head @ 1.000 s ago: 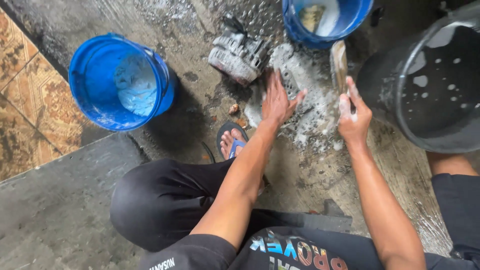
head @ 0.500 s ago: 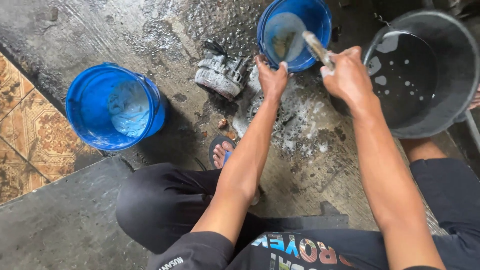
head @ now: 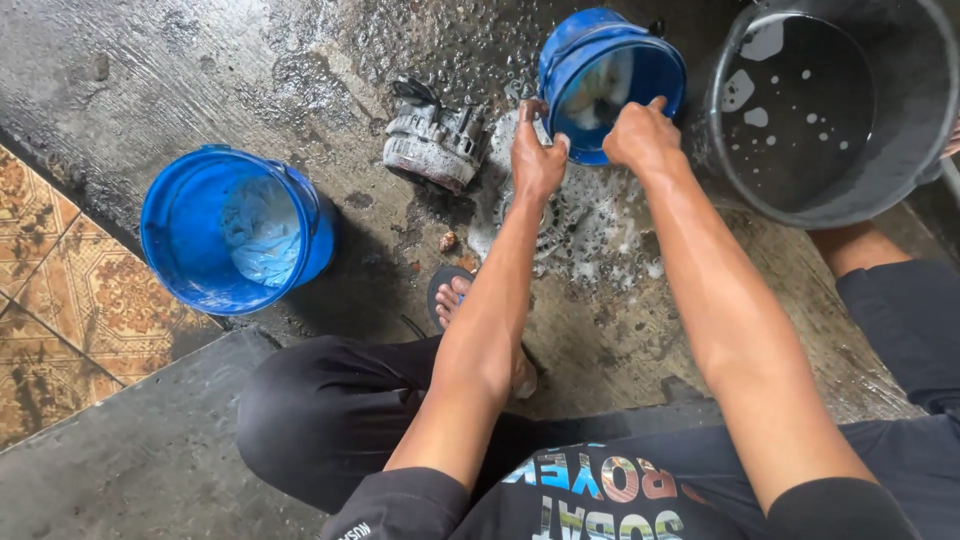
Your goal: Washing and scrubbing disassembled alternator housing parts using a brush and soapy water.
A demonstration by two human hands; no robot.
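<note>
At the bottom of the frame you squat on the wet concrete floor (head: 200, 90), knees in dark trousers, one sandalled foot (head: 452, 296) showing just left of your left forearm. Both arms reach up the frame to the tilted small blue bucket (head: 608, 80) at upper centre. Your left hand (head: 535, 150) is clenched on its near rim at the left, fingers curled over the edge; your right hand (head: 640, 135) grips the rim at the right, knuckles up. Whether anything else sits in that right hand, you cannot tell. The bucket leans on its side with its mouth toward you, just above the soapy patch (head: 590, 225) of foam and the round metal part lying under it. By the look of it you are tipping the bucket to pour over that part, so the rinsing step is in hand; next you need a steady tilt with both hands holding the rim. Left of the bucket lies a grey engine part (head: 432, 145), apart from your hands. At far left stands a larger blue bucket (head: 235, 230); at upper right, a big black tub (head: 835, 100) of water.
</note>
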